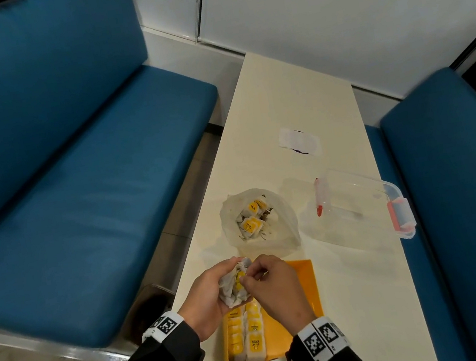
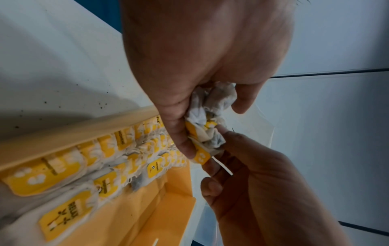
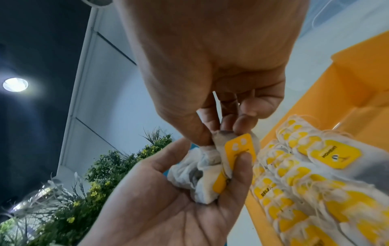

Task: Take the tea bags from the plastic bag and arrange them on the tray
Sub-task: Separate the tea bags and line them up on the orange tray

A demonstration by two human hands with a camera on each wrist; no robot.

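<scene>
My left hand point(image 1: 217, 291) point(image 2: 189, 93) point(image 3: 172, 196) grips a crumpled bunch of white tea bags point(image 1: 232, 288) point(image 2: 212, 106) point(image 3: 202, 173) with yellow tags, just above the far end of the orange tray point(image 1: 303, 276) point(image 2: 174, 186) point(image 3: 328, 86). My right hand point(image 1: 266, 279) point(image 2: 248, 166) point(image 3: 221, 99) pinches one tea bag of that bunch at its top. Two rows of tea bags point(image 1: 249, 332) point(image 2: 109, 159) point(image 3: 311, 179) lie in the tray's left part. The clear plastic bag point(image 1: 257, 221) sits open beyond the tray with more tea bags inside.
A clear plastic box point(image 1: 357, 204) with pink clips lies right of the bag on the cream table point(image 1: 294, 92). A white label point(image 1: 299, 140) is stuck further back. Blue benches point(image 1: 57, 179) flank the table on both sides.
</scene>
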